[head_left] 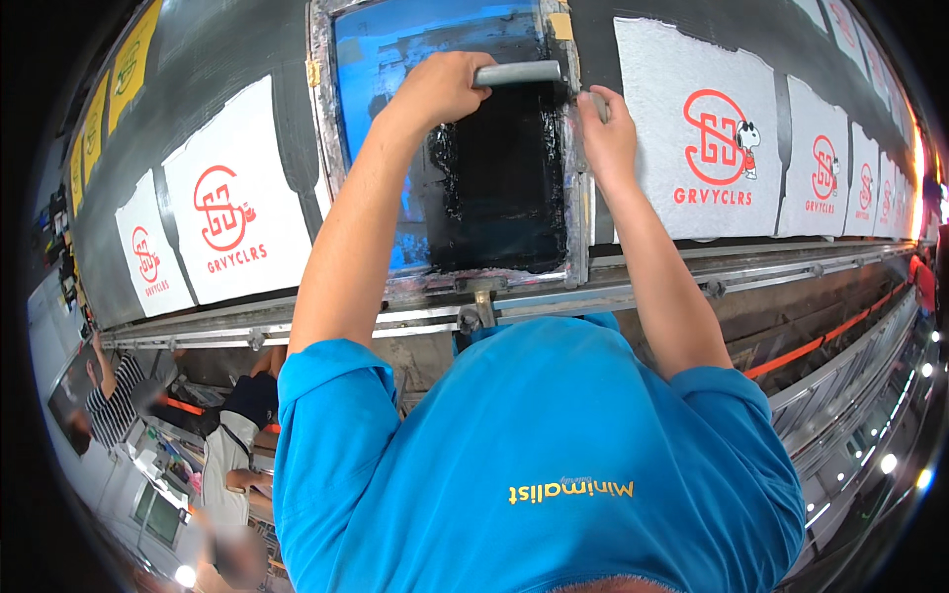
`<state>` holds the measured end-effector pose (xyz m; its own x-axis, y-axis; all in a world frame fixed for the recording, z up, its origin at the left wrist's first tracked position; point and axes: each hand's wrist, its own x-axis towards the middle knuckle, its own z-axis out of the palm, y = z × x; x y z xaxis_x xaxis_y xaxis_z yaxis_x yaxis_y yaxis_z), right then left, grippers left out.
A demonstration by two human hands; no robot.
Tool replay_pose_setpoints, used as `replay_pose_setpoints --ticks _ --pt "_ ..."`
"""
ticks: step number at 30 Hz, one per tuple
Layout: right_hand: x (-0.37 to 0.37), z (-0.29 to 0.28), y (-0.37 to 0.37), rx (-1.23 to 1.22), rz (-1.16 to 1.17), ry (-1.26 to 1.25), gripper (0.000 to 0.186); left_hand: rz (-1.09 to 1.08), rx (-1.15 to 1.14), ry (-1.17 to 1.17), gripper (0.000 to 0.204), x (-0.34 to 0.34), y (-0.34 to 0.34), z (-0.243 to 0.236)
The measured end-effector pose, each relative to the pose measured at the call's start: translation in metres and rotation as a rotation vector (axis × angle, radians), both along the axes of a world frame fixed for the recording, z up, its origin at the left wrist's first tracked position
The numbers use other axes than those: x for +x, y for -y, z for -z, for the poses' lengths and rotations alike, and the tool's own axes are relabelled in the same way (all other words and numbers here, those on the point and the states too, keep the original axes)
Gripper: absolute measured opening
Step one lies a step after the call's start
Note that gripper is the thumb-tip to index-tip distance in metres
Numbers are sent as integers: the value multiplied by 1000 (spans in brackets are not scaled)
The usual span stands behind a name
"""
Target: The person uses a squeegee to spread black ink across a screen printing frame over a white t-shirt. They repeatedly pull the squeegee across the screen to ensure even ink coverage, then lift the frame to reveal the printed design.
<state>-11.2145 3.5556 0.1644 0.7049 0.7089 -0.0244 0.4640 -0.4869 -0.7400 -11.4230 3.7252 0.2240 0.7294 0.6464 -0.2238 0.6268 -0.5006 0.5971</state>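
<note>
A screen-printing frame (578,232) lies before me, its blue mesh (381,59) largely coated with black ink (504,188). My left hand (440,89) is closed round one end of a grey squeegee (524,73) that spans the upper part of the screen. Beside the frame's right edge, my right hand (610,133) has curled fingers around a small greyish piece (599,106). What that piece belongs to is hidden by the fingers.
White fabric pieces with red prints lie on the dark table (237,59), including one left (237,188) and one right (697,128). Yellow pieces (133,64) lie far left. A metal rail (395,321) runs along the near edge. Other people (232,445) stand lower left.
</note>
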Motion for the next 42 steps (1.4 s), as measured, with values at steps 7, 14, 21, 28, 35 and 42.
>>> replay_pose_setpoints --ticks 7,14,21,28,35,42 --pt "-9 -74 -84 -45 -850 373 32 0 49 -78 32 10 -13 5" --pt "-30 -38 -38 -35 -841 548 19 -37 180 -40 22 -9 51 20" --pt "-78 -60 71 -5 -859 413 16 -7 59 80 27 -56 152 6" --pt "-14 -74 -71 -37 -860 507 21 49 41 7 25 -1 0 -14" --pt "-16 -39 -82 1 -811 552 17 -110 188 -10 29 8 7 17" --pt "-76 -42 78 70 -802 445 18 -128 137 123 30 -50 171 20"
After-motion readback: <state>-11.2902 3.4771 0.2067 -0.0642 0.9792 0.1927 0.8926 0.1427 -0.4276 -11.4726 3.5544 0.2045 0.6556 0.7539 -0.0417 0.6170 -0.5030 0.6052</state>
